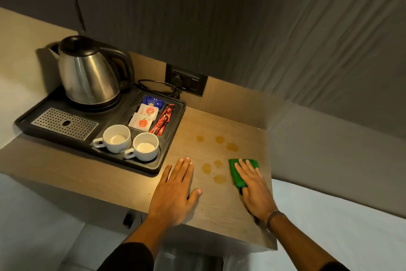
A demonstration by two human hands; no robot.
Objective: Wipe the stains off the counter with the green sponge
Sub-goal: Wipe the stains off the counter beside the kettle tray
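Two hands flat: right (pixel 254 185) pressing green sponge (pixel 238 172), left (pixel 175 189) beside stains (pixel 216 156).

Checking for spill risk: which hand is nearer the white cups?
Left. The left hand lies flat just right of the white cups; the right hand is farther right, on the green sponge.

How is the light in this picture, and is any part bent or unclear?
Head view: warm, dim light, brightest on the counter beside the left hand; the kettle shows soft glare and throws a shadow left; the wide lens bends the counter edges; the stains and sponge stay clear.
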